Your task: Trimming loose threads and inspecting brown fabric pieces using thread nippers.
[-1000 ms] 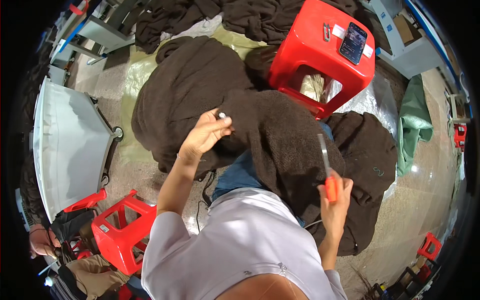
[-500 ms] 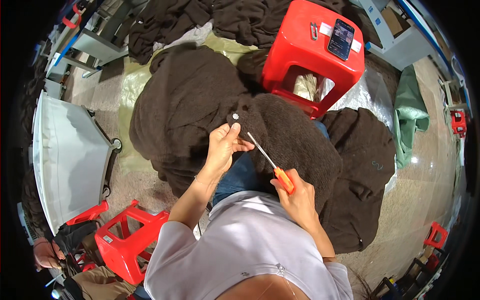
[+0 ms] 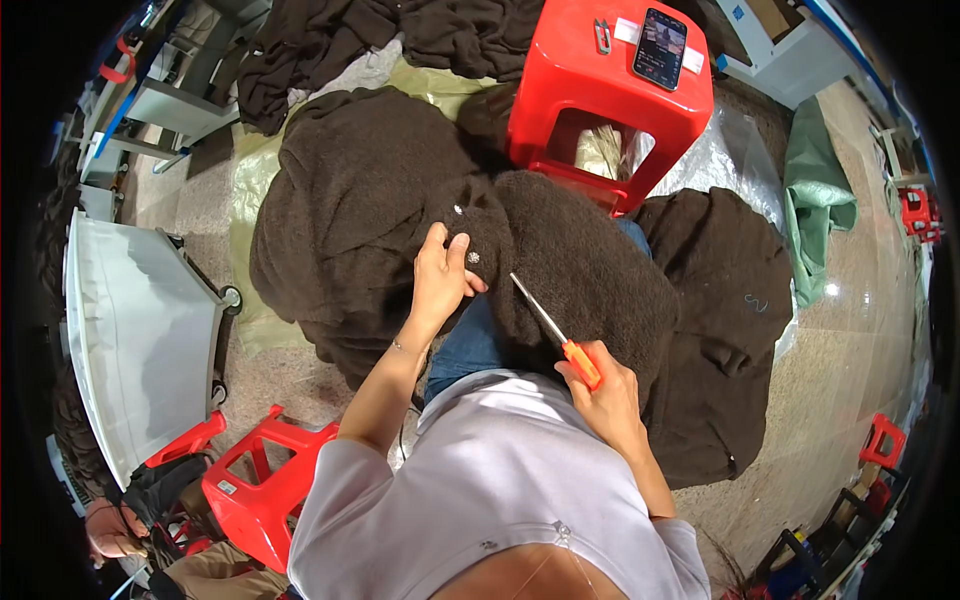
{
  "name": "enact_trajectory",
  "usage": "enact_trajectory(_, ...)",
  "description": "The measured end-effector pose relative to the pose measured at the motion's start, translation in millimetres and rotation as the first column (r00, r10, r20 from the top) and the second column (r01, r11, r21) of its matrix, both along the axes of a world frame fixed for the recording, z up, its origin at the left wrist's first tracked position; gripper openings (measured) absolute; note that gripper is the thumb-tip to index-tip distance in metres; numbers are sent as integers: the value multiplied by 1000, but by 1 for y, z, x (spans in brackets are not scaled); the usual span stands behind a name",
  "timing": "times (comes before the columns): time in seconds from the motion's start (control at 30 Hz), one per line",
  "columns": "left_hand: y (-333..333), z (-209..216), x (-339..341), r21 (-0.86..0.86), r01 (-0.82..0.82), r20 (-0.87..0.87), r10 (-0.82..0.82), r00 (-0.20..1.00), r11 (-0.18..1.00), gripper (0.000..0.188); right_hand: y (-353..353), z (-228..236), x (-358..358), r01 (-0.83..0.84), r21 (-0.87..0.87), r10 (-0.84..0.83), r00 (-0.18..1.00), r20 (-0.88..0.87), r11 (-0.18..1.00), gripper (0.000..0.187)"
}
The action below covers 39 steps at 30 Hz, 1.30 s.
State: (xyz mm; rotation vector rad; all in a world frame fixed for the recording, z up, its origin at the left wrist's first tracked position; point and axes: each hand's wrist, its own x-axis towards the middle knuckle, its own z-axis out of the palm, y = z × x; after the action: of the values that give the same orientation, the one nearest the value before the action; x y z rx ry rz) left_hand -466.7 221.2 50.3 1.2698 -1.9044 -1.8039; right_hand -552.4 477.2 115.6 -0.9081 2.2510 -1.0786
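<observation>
A dark brown knitted garment (image 3: 590,290) lies across my lap. My left hand (image 3: 437,283) grips its edge, thumb and fingers closed on the cloth. Beside the thumb shows a shiny, light-coloured button (image 3: 473,258), and a second button (image 3: 458,210) sits just beyond the fingertips. In my right hand (image 3: 610,398) is a screwdriver (image 3: 580,363) with an orange handle and a slim metal shaft. Its tip points away from me, up and to the left, over the garment and a little right of the nearer button. Whether the tip touches the cloth cannot be made out.
A red stool (image 3: 560,85) ahead bears a phone (image 3: 660,48) and small thread snips (image 3: 602,37). More brown garments (image 3: 715,340) lie to the right. On the left stand a white wheeled cart (image 3: 145,330) and another red stool (image 3: 265,480).
My left hand has shifted its hold along the garment's edge, and two buttons now show instead of one. The screwdriver has moved slightly right and nearer to me. The whole view has shifted slightly.
</observation>
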Motion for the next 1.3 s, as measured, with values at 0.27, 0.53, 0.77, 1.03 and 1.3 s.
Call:
enact_trajectory(0.27, 17, 14, -15, 328, -30, -388, 163, 907, 944, 21, 6, -5, 5, 5, 60, -6, 1000, 11, 998, 20)
enact_trajectory(0.53, 19, -1, -12, 442, 13, -372, 171, 912, 897, 16, 6, -13, 5, 66, 14, -66, 998, 16, 998, 21)
enact_trajectory(0.77, 10, -15, 12, 295, 57, -80, -35, 996, 954, 24, 14, -9, 3, 26, 43, -29, 998, 59, 999, 21)
enact_trajectory(1.03, 15, 17, 5, 590, 53, -214, 93, 972, 806, 32, 22, -11, 4, -80, -30, 81, 997, 10, 996, 21)
enact_trajectory(1.3, 19, -23, 21, 221, 158, -112, -136, 984, 962, 36, 26, -5, 1, 22, -1, -22, 999, 33, 1000, 20)
